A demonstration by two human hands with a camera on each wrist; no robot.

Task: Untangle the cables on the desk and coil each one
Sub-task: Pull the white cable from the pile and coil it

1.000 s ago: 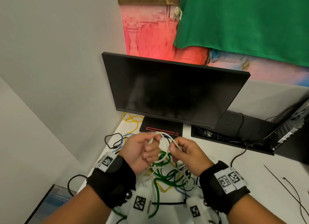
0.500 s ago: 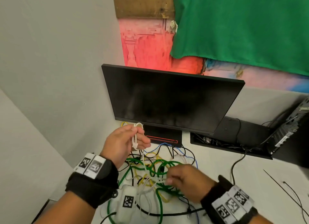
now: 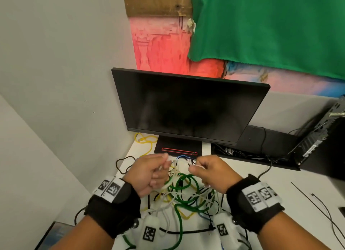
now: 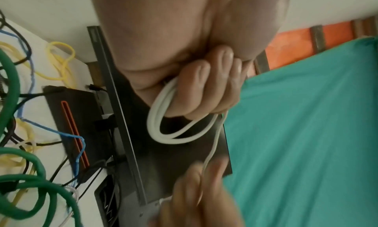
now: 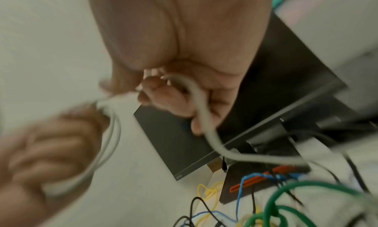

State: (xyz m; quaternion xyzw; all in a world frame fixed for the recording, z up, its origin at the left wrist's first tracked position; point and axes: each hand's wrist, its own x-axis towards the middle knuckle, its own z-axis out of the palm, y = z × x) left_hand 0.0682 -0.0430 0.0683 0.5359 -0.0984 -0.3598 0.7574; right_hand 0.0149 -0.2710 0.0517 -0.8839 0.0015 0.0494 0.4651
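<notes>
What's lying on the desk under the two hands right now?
Below the left hand and right hand, which hold the white cable, lies a tangle: green cable, yellow, white, black and blue strands crossing. How they interlock beneath the wrists is covered.

White cable (image 4: pixel 163 117): thin, partly gathered into small loops, one strand running off taut; lifted above the desk (image 3: pixel 280 193). Remaining cables lie tangled on the desk near the monitor base: thick green (image 3: pixel 183 182) in overlapping loops, plus yellow (image 3: pixel 144 139), blue (image 4: pixel 80 149) and black (image 3: pixel 121 164) strands crossing it.
</notes>
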